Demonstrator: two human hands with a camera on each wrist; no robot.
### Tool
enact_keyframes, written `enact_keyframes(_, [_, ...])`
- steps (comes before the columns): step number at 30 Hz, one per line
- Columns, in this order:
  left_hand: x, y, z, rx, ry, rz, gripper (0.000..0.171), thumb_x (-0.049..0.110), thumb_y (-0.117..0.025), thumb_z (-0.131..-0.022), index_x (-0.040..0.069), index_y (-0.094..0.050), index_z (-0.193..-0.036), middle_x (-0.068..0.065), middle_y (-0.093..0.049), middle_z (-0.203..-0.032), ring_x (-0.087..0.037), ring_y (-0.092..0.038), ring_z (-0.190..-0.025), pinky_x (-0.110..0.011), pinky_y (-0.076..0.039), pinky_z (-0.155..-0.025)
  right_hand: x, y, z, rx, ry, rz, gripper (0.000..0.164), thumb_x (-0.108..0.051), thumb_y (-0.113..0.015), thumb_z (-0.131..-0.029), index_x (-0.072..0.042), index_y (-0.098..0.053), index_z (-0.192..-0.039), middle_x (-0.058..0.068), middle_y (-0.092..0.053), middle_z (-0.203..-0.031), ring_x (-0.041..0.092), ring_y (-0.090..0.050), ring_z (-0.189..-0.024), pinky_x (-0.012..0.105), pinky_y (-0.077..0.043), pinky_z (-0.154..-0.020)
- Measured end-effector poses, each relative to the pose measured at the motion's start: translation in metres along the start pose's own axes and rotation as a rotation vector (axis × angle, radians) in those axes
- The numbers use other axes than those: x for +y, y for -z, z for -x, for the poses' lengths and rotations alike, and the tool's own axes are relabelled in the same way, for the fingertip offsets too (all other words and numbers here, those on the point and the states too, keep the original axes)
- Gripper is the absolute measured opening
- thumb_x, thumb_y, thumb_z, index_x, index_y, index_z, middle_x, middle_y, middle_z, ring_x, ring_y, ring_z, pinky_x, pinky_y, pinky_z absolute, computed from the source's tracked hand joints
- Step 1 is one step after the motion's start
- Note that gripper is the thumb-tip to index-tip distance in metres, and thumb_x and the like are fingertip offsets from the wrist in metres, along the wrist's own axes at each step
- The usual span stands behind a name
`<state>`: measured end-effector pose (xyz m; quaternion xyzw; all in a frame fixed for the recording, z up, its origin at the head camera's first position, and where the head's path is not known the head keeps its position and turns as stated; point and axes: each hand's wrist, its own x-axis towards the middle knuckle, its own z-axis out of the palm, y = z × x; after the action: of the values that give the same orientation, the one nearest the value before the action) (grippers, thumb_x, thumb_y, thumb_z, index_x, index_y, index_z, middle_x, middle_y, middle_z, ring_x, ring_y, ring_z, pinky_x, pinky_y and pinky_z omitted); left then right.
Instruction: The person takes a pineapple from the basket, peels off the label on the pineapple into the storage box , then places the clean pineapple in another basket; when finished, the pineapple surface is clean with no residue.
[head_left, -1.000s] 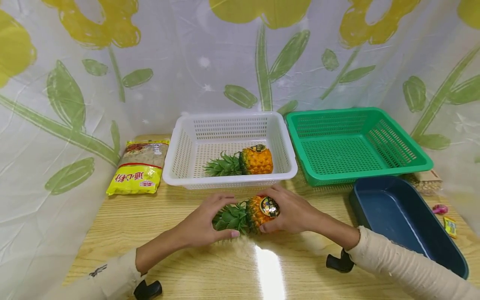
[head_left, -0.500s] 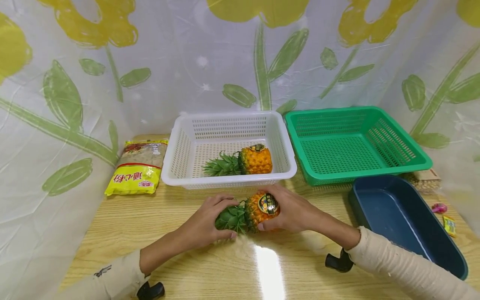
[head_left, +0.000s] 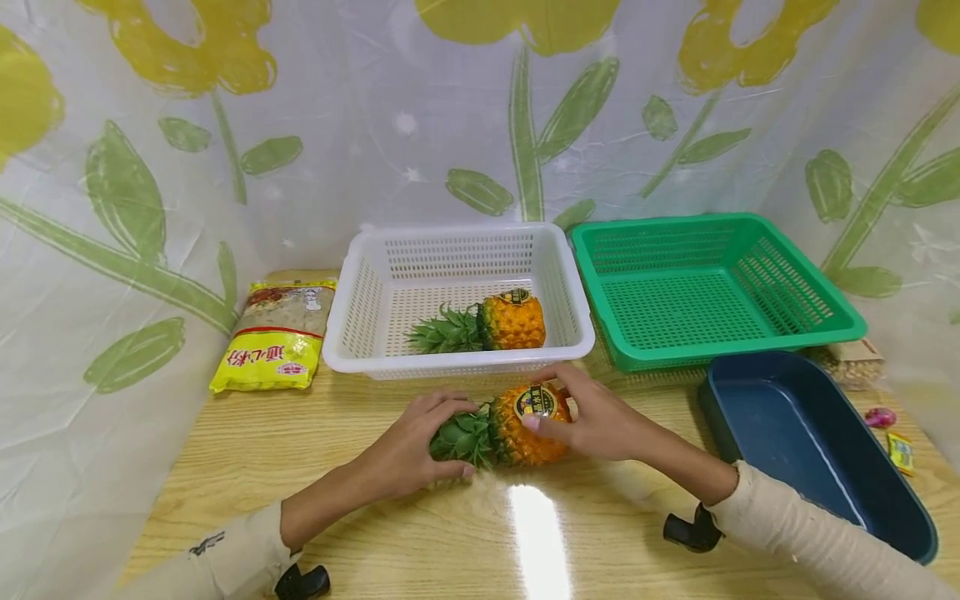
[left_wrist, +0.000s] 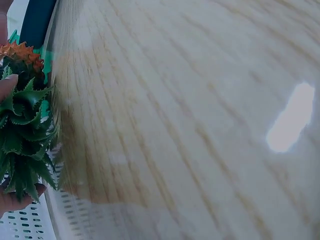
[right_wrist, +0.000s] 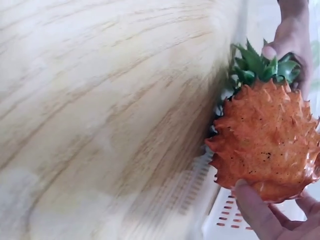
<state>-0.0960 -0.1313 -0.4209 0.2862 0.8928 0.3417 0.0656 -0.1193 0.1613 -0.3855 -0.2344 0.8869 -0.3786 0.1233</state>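
Note:
A small pineapple (head_left: 528, 442) with a round black label lies sideways on the wooden table, its green crown to the left. My left hand (head_left: 416, 437) grips the crown, thumb on the near side and fingers on the far side. The thumb and fingers of my right hand (head_left: 603, 417) hold the orange fruit end near the label. In the left wrist view, leaves of the crown (left_wrist: 25, 135) show between thumb and fingers. The right wrist view has the right thumb (right_wrist: 255, 207) touching the fruit's base. Behind, another pineapple (head_left: 517, 323) lies inside the white basket (head_left: 457, 362).
A green basket (head_left: 738, 343) stands right of the white one. In front of it sits a dark blue tray (head_left: 780, 425). A yellow-labelled bag (head_left: 270, 337) lies at the left. A pink wrapped piece (head_left: 880, 417) and a small yellow packet (head_left: 901, 454) are at the far right.
The pineapple has turned slightly so its label faces further up. My right hand has shifted right along the fruit, its thumb now higher by the label. The left hand stays on the crown.

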Motion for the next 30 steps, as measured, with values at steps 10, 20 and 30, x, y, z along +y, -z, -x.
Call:
enact_keyframes(10, [-0.0001, 0.0008, 0.0004, -0.013, 0.005, 0.016, 0.072, 0.032, -0.087, -0.079, 0.016, -0.054, -0.142, -0.009, -0.045, -0.150, -0.035, -0.039, -0.140, -0.059, -0.039, -0.110, 0.0016, 0.0015, -0.0028, 0.017, -0.046, -0.066, 0.039, -0.045, -0.065, -0.097, -0.018, -0.055, -0.122, 0.013, -0.055, -0.139, 0.041, -0.061, -0.119, 0.056, -0.053, -0.092])
enact_keyframes(20, [-0.0010, -0.0004, 0.0004, -0.019, -0.001, 0.023, 0.071, 0.032, -0.086, -0.080, 0.016, -0.054, -0.142, -0.008, -0.045, -0.151, -0.035, -0.037, -0.142, -0.059, -0.039, -0.110, 0.0000, 0.0026, -0.0049, 0.032, -0.034, -0.075, 0.031, -0.040, -0.067, -0.096, -0.018, -0.059, -0.115, 0.010, -0.060, -0.132, 0.038, -0.061, -0.119, 0.052, -0.054, -0.091])
enact_keyframes(30, [-0.0016, -0.0009, 0.0010, -0.019, 0.001, 0.038, 0.071, 0.032, -0.086, -0.080, 0.016, -0.054, -0.142, -0.010, -0.044, -0.151, -0.036, -0.037, -0.141, -0.059, -0.040, -0.109, -0.0001, 0.0038, -0.0060, 0.026, -0.002, -0.117, 0.026, -0.035, -0.070, -0.095, -0.019, -0.059, -0.113, 0.012, -0.060, -0.131, 0.040, -0.060, -0.119, 0.045, -0.057, -0.086])
